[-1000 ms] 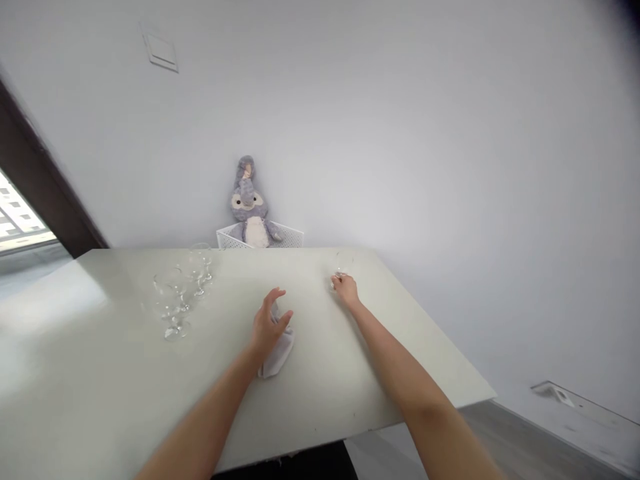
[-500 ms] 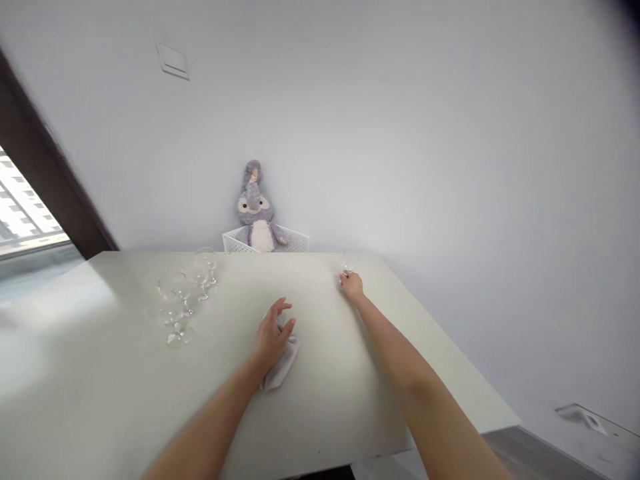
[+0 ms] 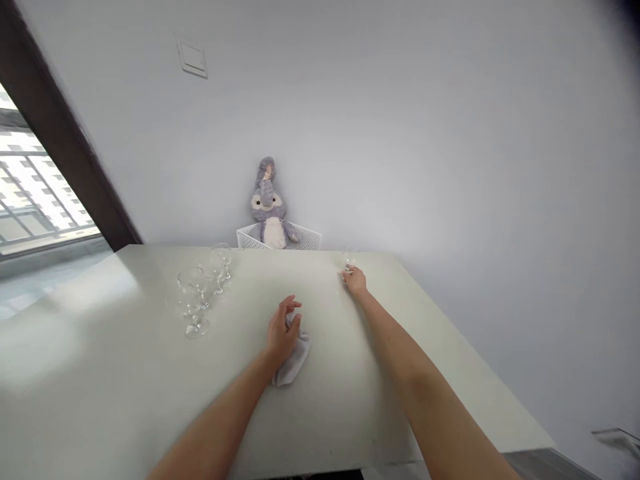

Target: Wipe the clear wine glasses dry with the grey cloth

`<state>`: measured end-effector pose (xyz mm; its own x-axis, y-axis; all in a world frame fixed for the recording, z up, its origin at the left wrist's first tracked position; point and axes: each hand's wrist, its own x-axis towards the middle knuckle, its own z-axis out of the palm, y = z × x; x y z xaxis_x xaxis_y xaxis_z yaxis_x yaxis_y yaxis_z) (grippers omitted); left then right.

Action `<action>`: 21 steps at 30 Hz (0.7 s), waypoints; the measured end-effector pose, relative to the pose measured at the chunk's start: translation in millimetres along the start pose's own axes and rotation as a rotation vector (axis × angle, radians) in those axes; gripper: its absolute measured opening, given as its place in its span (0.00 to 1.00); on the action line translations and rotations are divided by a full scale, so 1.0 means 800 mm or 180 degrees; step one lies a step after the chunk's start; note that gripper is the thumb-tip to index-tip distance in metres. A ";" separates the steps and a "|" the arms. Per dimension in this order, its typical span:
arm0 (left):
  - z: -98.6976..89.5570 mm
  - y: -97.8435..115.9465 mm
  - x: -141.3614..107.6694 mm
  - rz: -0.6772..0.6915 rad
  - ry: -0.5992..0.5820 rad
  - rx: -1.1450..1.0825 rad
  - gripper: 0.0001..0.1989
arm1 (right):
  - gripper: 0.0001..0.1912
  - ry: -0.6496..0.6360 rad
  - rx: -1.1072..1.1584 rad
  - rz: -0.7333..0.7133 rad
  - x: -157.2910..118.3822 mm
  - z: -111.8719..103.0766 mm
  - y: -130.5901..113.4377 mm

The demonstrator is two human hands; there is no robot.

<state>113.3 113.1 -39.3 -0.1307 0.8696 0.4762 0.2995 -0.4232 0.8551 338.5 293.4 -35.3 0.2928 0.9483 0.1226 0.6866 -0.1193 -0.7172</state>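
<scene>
At the far right of the white table (image 3: 350, 393), my right hand (image 3: 356, 281) is closed around the stem of a clear stemmed glass (image 3: 349, 256). Its bowl stands upright above my fingers. Nearer to me, my left hand (image 3: 283, 331) rests over a crumpled light grey cloth (image 3: 294, 363), with thumb and fingers apart. Part of the cloth is hidden beneath that hand. To the left stand several more stemmed glasses (image 3: 197, 325), grouped in a slanting cluster; their clear outlines overlap.
A white perforated basket (image 3: 311, 240) behind the table's far edge holds a grey plush toy (image 3: 274, 230). A pale wall (image 3: 425, 133) with a light switch (image 3: 193, 59) rises behind. At left are a dark frame (image 3: 75, 140) and a railing (image 3: 43, 187) outside.
The view has shifted, so the table items appear farther right. Around the right-hand glass, my right hand stays closed, and the bowl shows more clearly. My left hand stays over the cloth.
</scene>
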 end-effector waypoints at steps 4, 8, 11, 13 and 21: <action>-0.004 0.006 0.000 0.0034 0.0681 0.0014 0.16 | 0.16 0.0233 0.0132 0.0013 -0.044 -0.015 -0.004; -0.009 0.012 0.009 0.0020 0.1634 -0.0151 0.14 | 0.11 -0.0018 0.0291 -0.0496 -0.120 -0.017 -0.041; -0.016 0.026 0.021 -0.0148 0.2183 -0.0693 0.11 | 0.13 -0.0588 0.0117 -0.1328 -0.188 -0.009 -0.084; -0.024 0.042 0.027 -0.0304 0.2471 -0.1192 0.09 | 0.18 -0.0879 -0.0440 -0.1678 -0.228 -0.003 -0.108; -0.110 0.075 0.020 -0.2088 0.3357 -0.3060 0.03 | 0.28 -0.1290 -0.1791 -0.1898 -0.272 0.021 -0.121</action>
<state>46.1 79.6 37.4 -0.6902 0.5708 -0.4448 -0.7093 -0.4120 0.5720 196.9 103.7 -4.2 -0.3976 0.9167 0.0391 0.9033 0.3985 -0.1591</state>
